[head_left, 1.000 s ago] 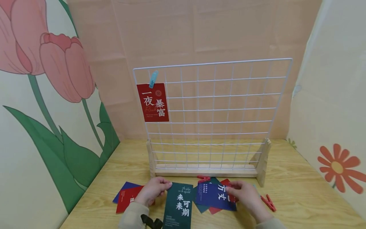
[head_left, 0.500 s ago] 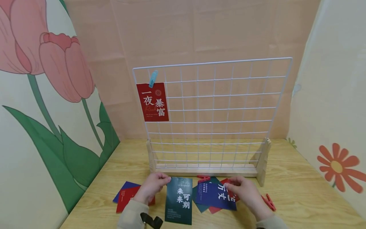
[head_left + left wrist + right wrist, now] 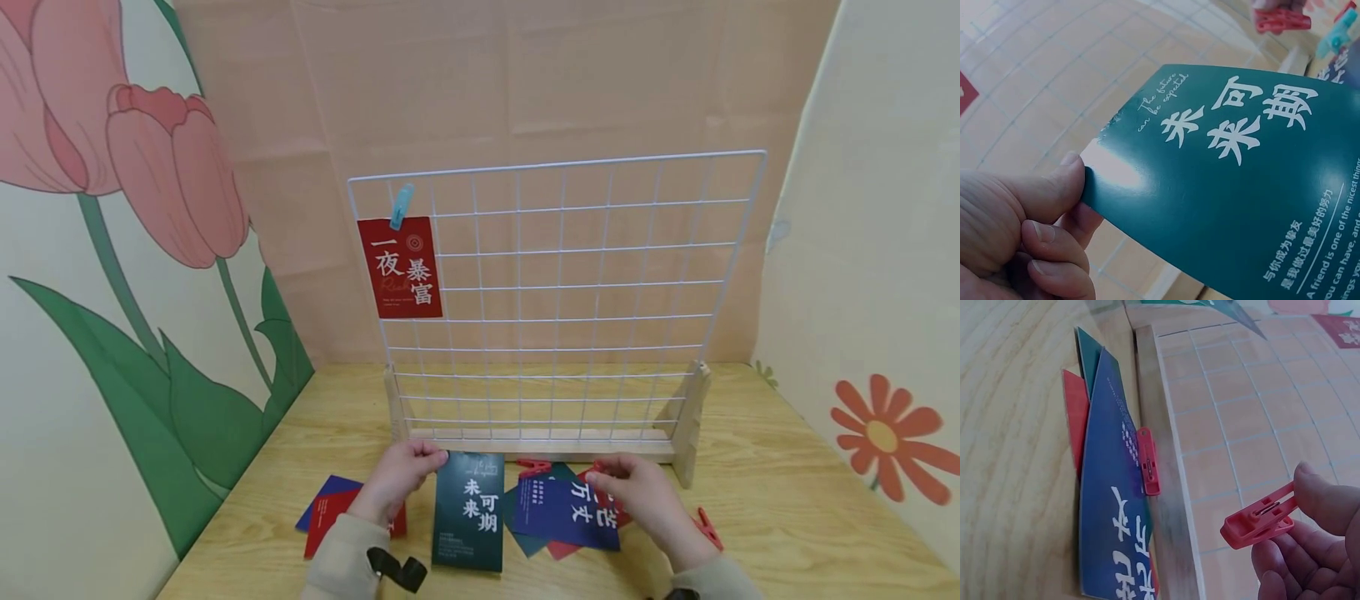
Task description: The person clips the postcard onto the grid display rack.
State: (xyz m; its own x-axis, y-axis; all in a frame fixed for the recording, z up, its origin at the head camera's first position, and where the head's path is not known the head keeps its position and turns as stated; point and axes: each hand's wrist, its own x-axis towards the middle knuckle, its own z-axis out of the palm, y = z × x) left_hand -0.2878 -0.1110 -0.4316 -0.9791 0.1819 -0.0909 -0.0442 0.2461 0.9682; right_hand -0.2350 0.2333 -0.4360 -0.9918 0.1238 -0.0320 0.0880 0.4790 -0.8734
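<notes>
My left hand (image 3: 393, 483) pinches a dark green card (image 3: 468, 533) with white lettering by its upper left corner. In the left wrist view the thumb lies over that corner of the card, which is held above the table. My right hand (image 3: 648, 504) holds a red clothespin (image 3: 1257, 524) between thumb and fingers, above the pile of cards. A white wire grid rack (image 3: 565, 207) in a wooden base stands behind both hands. On its upper left hangs a red card (image 3: 405, 283) under a light blue clothespin (image 3: 402, 207).
Right of the green card lies a pile topped by a blue card (image 3: 543, 517). Another red clothespin (image 3: 534, 468) lies at its back edge, and one more (image 3: 708, 530) beside my right wrist. Left, a red card (image 3: 330, 523) overlaps a blue one. A teal clothespin (image 3: 1338, 36) shows in the left wrist view.
My left hand has lifted the green card up and toward the rack, so its lower edge now shows. My right hand has risen slightly with the red clothespin.
</notes>
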